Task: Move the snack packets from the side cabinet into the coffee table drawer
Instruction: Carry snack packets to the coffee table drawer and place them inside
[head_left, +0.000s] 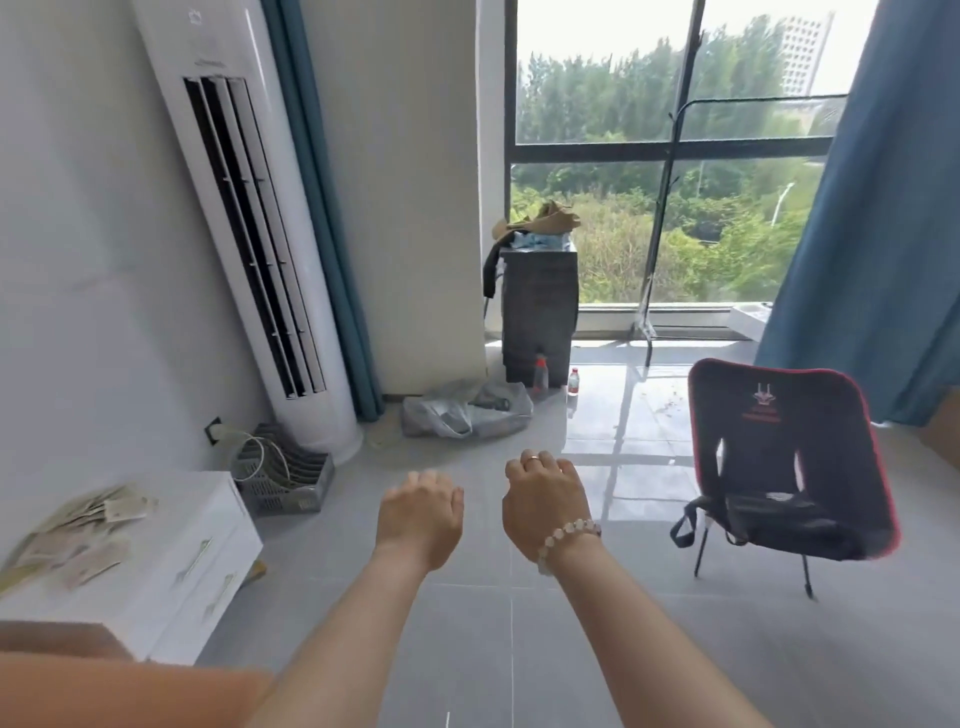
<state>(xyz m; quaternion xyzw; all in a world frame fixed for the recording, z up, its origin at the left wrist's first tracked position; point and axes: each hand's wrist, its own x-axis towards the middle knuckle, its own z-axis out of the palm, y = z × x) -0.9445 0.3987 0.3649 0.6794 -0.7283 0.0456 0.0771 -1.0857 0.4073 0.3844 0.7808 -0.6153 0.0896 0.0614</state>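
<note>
Two empty grips; left hand (421, 512) and right hand (545, 501) loosely curled; snack packets (78, 538) lie on side cabinet (161, 587).

Blurred snack packets (78, 540) and the side cabinet (156, 613) are cut off at left.

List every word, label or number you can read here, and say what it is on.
None can be read.
Air conditioner: small logo and a line of lettering near the top, too blurred.
Chair: red emblem with red lettering under it, blurred.
Two bottles: red labels, too small.
Packets on the cabinet: print blurred.
</note>
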